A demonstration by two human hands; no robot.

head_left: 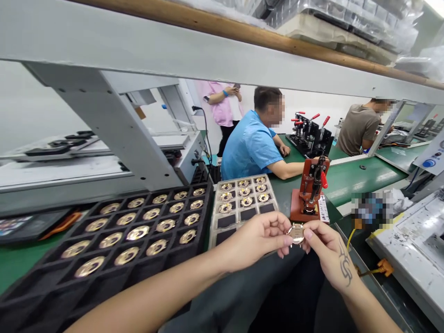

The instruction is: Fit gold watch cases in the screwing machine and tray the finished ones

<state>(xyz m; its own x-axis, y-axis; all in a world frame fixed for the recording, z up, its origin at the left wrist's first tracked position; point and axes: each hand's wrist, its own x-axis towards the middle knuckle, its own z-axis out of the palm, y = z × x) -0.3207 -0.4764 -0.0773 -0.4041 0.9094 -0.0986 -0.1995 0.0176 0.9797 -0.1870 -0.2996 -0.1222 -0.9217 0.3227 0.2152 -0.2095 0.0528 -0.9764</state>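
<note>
A gold watch case (296, 234) is pinched between my two hands, its flat metal side turned up toward me. My left hand (263, 235) grips its left edge with thumb and fingers. On the opposite edge, the thumb and fingers of my right hand (322, 243) close on it. Just beyond my hands stands a red-brown toggle press (308, 194) with a red-tipped lever. To the left lies a clear tray (239, 215) holding several gold watch parts. Farther left, a black compartment tray (145, 268) has gold ring-shaped watch parts in many of its cells.
A shelf beam (222, 51) crosses above the bench, with plastic trays (343, 34) stacked on it. A person in a blue shirt (248, 145) sits across the bench, near black toggle clamps (312, 134). Worn white equipment (416, 249) stands at right, beside a yellow cable (353, 238).
</note>
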